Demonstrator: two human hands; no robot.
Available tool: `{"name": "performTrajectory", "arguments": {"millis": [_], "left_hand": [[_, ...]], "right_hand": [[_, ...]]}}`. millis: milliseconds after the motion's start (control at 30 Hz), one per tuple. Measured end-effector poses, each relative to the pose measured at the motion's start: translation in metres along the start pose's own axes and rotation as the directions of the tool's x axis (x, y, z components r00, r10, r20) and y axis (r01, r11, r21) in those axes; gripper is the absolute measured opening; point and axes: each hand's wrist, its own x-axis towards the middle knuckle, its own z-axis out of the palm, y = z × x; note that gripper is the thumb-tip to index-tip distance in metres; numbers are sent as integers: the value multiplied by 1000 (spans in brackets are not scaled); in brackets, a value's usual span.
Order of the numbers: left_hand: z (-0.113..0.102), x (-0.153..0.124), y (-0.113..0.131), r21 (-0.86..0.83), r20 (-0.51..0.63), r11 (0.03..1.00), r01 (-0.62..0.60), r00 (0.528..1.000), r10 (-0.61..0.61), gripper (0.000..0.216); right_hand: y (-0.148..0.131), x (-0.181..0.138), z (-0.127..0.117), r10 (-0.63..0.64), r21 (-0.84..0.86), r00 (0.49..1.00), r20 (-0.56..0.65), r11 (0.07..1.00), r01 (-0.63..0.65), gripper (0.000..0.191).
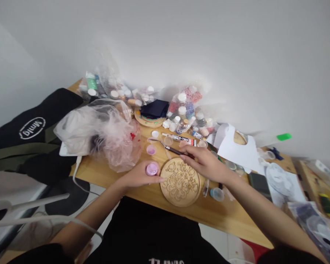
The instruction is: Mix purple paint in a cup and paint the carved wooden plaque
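A round wooden disc (181, 183) carved with a gold swirl pattern lies on the wooden table (225, 216) in front of me. My left hand (140, 175) rests left of the disc, fingers closed round a small pink paint pot (152, 169). My right hand (206, 161) sits above the disc's upper right edge and pinches a thin dark brush (169, 147), whose tip points left toward a second pink pot (151, 149).
Crumpled plastic bags (99, 128) and a black bag (35, 128) fill the left. Small bottles, bead packets (185, 104) and a glue tube (182, 138) crowd the back. White paper (238, 148), small cups and clutter lie right. A white cable (44, 220) runs at lower left.
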Motion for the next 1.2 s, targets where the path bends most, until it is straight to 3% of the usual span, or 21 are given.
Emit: {"name": "performTrajectory", "arguments": {"millis": [133, 233, 433, 600, 833, 967, 1200], "left_hand": [[7, 2, 11, 39, -289, 998, -49, 956, 58, 34], [7, 4, 19, 96, -403, 993, -75, 909, 108, 30], [6, 4, 27, 186, -409, 982, -44, 905, 118, 31], [7, -1, 17, 213, -382, 976, -49, 915, 130, 31], [-8, -12, -2, 318, -551, 948, 30, 820, 159, 35], [-23, -15, -2, 381, -587, 919, 100, 794, 157, 36], [-39, -13, -3, 487, -551, 854, 183, 823, 138, 42]], "right_hand": [[-3, -13, -3, 37, 61, 995, -96, 998, -31, 24], [-2, -22, -8, 93, 107, 986, -139, 991, -78, 26], [5, -29, -6, 132, 99, 973, -188, 988, -115, 30], [7, -27, 0, 141, 14, 969, -204, 990, -142, 31], [15, -28, 13, 141, -59, 957, -255, 985, -161, 24], [15, -25, 17, 134, -86, 950, -283, 983, -164, 23], [15, -23, 19, 122, -42, 960, -251, 990, -137, 24]]}}
